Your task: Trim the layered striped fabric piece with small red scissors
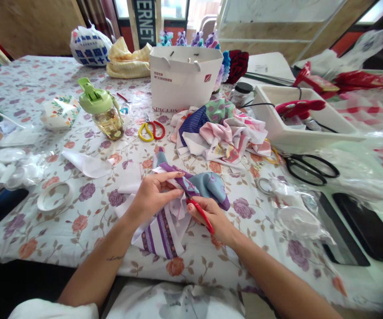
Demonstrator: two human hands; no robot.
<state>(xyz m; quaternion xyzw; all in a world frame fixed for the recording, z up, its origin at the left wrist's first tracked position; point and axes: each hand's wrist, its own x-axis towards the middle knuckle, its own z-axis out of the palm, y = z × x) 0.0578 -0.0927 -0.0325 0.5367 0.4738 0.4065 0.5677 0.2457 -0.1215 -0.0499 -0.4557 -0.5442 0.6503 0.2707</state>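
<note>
My left hand (153, 197) pinches a folded purple-and-teal patterned fabric (208, 188) with thumb and fingers. A white and purple striped cloth (163, 235) hangs below it over the floral tablecloth (45, 230). My right hand (209, 217) grips a small red-handled cutting tool (201, 215), probably snips. Its tip is hidden in the fabric folds between my hands.
Beyond my hands lie a heap of fabric scraps (221, 130), yellow-and-red scissors (150, 131) and a green-lidded bottle (103, 108). A white paper bag (185, 73) stands behind them. Black scissors (309, 169) lie by a white tray (298, 119) at right.
</note>
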